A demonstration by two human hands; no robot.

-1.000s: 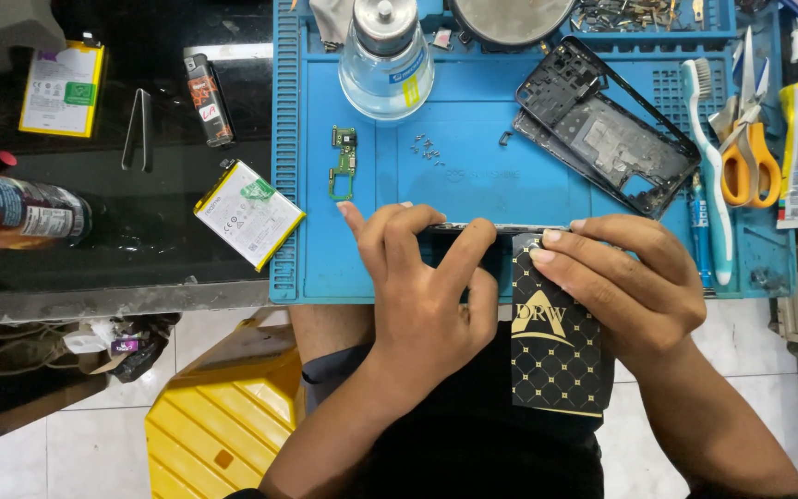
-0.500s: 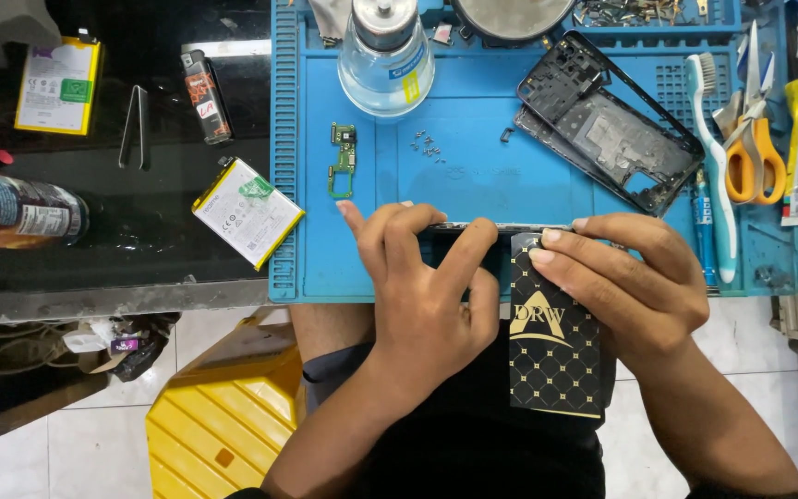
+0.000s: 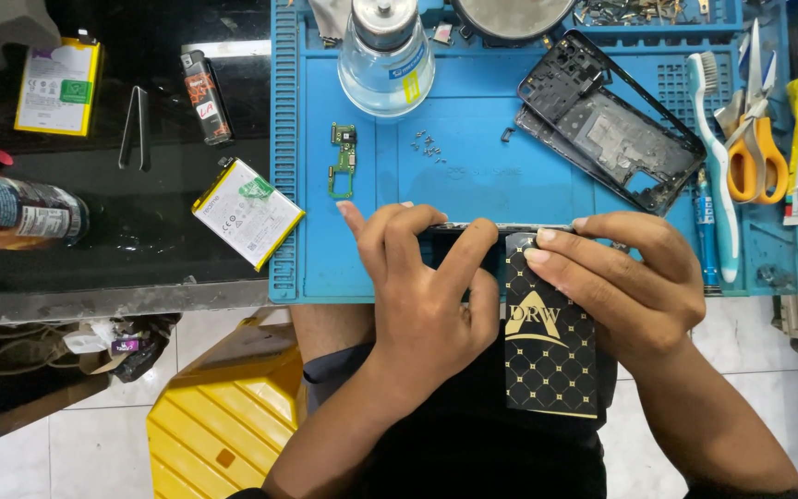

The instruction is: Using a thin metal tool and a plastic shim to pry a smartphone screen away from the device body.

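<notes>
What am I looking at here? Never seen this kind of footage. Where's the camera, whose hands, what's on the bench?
There is one view, from a camera worn on a person's head and looking down at their own two bare hands. No machine is involved.

The left hand and right hand together hold a dark phone at the near edge of a blue work mat, along with a black card with a gold pattern.

On the mat lie an empty phone frame, a small green circuit board, loose screws, a clear bottle, a white brush and orange-handled scissors.

On the dark table to the left are two phone batteries, tweezers and a lighter.
</notes>
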